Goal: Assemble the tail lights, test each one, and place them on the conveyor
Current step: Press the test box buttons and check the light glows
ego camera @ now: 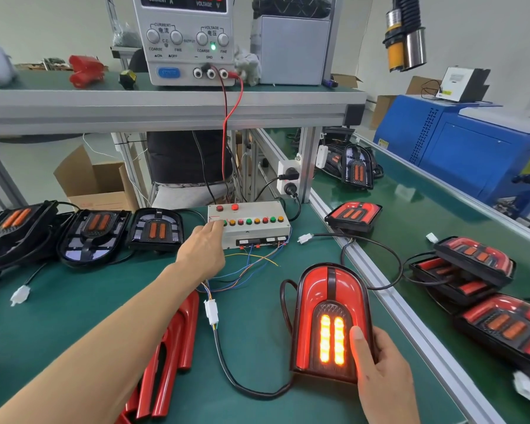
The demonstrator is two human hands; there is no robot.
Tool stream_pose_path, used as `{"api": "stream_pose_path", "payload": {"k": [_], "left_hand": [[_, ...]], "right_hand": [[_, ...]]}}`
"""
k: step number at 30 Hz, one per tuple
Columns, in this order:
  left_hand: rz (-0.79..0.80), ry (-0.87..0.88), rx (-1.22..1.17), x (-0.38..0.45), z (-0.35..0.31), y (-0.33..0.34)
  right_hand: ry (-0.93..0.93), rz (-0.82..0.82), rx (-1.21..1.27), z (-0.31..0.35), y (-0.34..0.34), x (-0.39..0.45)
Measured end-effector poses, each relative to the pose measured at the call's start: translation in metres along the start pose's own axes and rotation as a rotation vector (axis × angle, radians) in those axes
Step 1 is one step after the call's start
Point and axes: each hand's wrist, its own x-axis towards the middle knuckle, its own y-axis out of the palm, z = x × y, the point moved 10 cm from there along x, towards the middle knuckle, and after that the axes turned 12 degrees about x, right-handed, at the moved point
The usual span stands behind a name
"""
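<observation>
Right hand (pixel 380 371) is curled round the near right corner of the lit tail light (pixel 331 319) on the table (pixel 74 301), thumb laid on the lens. Left hand (pixel 202 249) is extended, fingertips pressed on the test box (pixel 251 221) buttons. Risk: the plugged lead (pixel 227 371) can be snagged and the connector (pixel 211 312) pulled apart if the lamp is lifted toward the conveyor (pixel 410 209) before unplugging.

The power supply (pixel 184 41) reads CURRENT A, VOLTAGE V, COARSE, FINE, OUTPUT, ON, OFF, GND and 电流, 电压
</observation>
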Motion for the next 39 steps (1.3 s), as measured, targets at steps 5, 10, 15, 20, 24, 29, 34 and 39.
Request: {"api": "stream_pose_path", "payload": {"k": [5,10,15,20,24,29,34,39], "left_hand": [[-0.022,-0.008,-0.001,-0.002,0.002,-0.002],[-0.043,0.013,0.045,0.002,-0.002,-0.004],[0.014,0.009,0.11,0.008,-0.008,-0.002],[0.036,-0.026,0.141,0.013,-0.01,0.0],[0.053,-0.028,0.158,0.013,-0.011,0.002],[0.045,-0.035,0.157,0.012,-0.012,0.002],[0.02,-0.06,0.126,0.011,-0.01,0.001],[0.007,-0.073,0.097,0.011,-0.009,0.001]], "right_hand": [[0.014,0.003,0.006,0.0,0.001,-0.001],[-0.015,-0.01,0.019,0.006,-0.003,-0.004],[-0.006,0.004,0.015,0.011,-0.001,-0.006],[0.008,0.012,0.031,0.012,-0.001,-0.007],[0.011,0.013,0.024,0.013,0.0,-0.007],[0.007,0.016,0.024,0.011,0.0,-0.007],[0.004,0.017,0.034,0.008,0.0,-0.006],[-0.014,-0.002,0.023,0.01,-0.003,-0.005]]}}
